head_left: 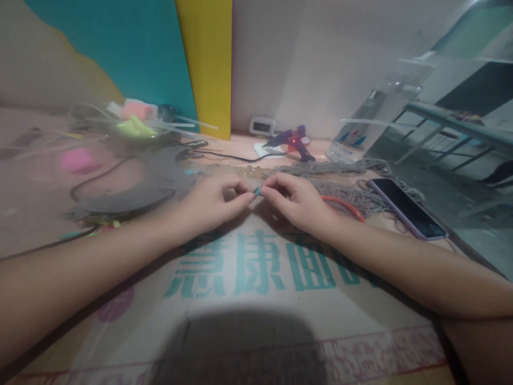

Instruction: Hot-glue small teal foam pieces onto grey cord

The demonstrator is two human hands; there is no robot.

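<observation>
Above the printed cardboard sheet [256, 310], my two hands meet at the fingertips. Between them is a tiny teal piece [257, 191], too small to tell its kind. My left hand [218, 200] pinches it from the left with thumb and forefinger. From the other side, my right hand [292, 200] grips it in the same kind of pinch. Behind my right wrist an orange-red handle [344, 205] shows in part; the rest of that tool is hidden.
A glue gun [294, 141] with a red light rests by a small white digital display [262, 126]. Grey cord bundles [352, 195] and a phone [409, 208] lie at right, before a clear plastic bottle [360, 125]. Bright coloured scraps [136, 125] are heaped at left.
</observation>
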